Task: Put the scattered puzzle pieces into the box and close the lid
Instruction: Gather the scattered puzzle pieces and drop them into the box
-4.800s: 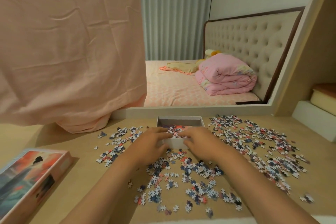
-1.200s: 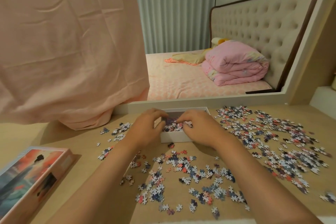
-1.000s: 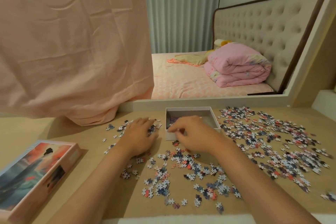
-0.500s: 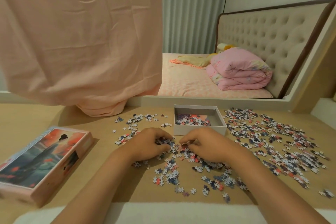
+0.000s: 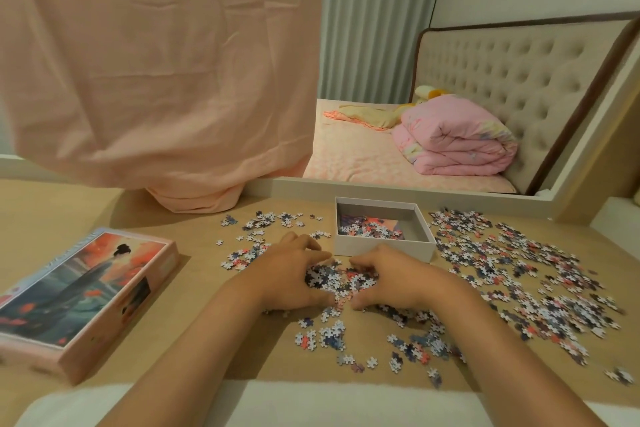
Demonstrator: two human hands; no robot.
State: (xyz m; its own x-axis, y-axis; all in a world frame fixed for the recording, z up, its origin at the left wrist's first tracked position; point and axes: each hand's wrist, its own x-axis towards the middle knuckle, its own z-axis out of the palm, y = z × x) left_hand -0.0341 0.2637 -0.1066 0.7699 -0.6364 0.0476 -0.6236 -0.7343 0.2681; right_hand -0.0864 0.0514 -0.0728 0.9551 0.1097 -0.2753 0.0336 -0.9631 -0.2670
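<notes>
A white open box (image 5: 382, 247) stands on the wooden table with some puzzle pieces lying in its left half. Just in front of it, my left hand (image 5: 291, 274) and my right hand (image 5: 391, 279) cup a small heap of puzzle pieces (image 5: 337, 281) between them, fingers curled around the heap. More scattered pieces (image 5: 519, 274) cover the table to the right, and smaller patches lie left of the box (image 5: 266, 222) and near the front edge (image 5: 325, 336). The box lid (image 5: 83, 291), printed with a painted figure, lies at the left.
A pink cloth (image 5: 156, 73) hangs down onto the table at the back left. Behind the table a mirror (image 5: 450, 97) shows a bed with a folded pink quilt. A raised shelf edge (image 5: 613, 222) borders the table on the right.
My hands left the box, came back toward me and swept pieces together into a heap between them. The view has shifted right, so the lid shows more fully.
</notes>
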